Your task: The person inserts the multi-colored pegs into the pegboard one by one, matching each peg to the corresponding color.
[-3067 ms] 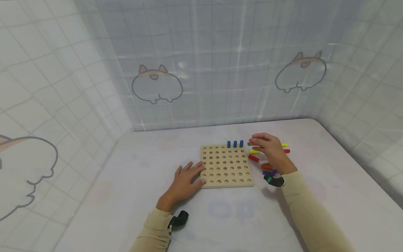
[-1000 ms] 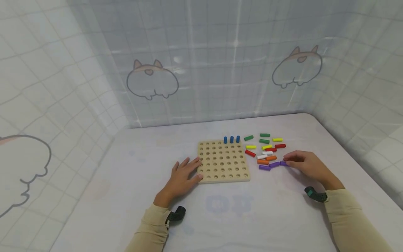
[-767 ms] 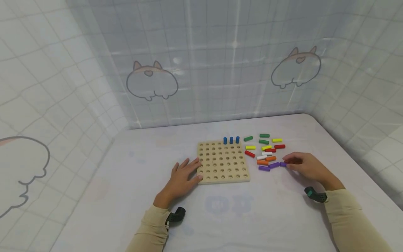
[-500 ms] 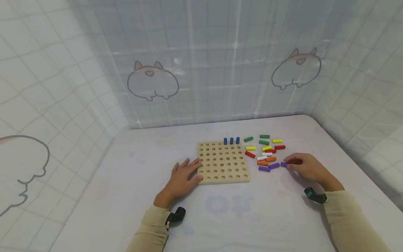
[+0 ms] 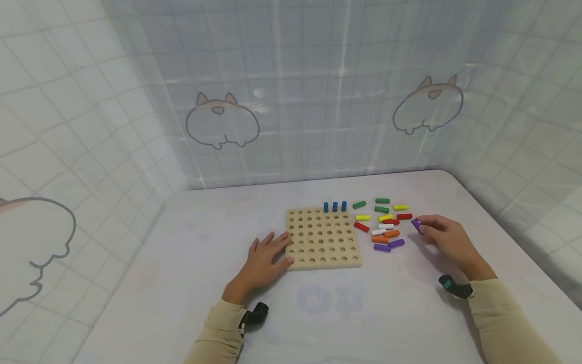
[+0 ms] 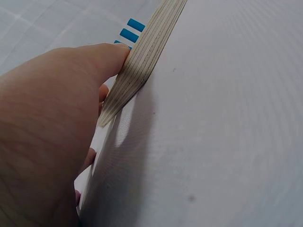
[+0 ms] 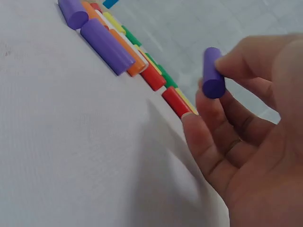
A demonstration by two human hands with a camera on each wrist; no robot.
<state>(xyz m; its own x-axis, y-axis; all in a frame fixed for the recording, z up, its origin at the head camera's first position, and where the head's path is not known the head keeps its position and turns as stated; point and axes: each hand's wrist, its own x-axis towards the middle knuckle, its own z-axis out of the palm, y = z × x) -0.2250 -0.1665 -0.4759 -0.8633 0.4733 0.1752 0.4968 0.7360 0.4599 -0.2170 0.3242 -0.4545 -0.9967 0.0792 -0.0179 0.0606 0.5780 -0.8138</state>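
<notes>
Pinching a purple peg (image 5: 416, 225) between thumb and fingertips, your right hand (image 5: 443, 240) holds it just above the surface, beside the loose pegs (image 5: 384, 227) scattered right of the pegboard (image 5: 324, 239). Your left hand (image 5: 265, 258) lies with relaxed fingers against the pegboard's left edge, thumb touching its side; three blue pegs (image 5: 334, 206) stand along its far edge.

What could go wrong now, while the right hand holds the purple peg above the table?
The right hand pinches the short purple wooden peg only near one end, so it may slip and roll. Moving toward the wooden pegboard, it could scatter the loose coloured pegs. The left hand only rests against the board's edge, so the board may shift.
</notes>
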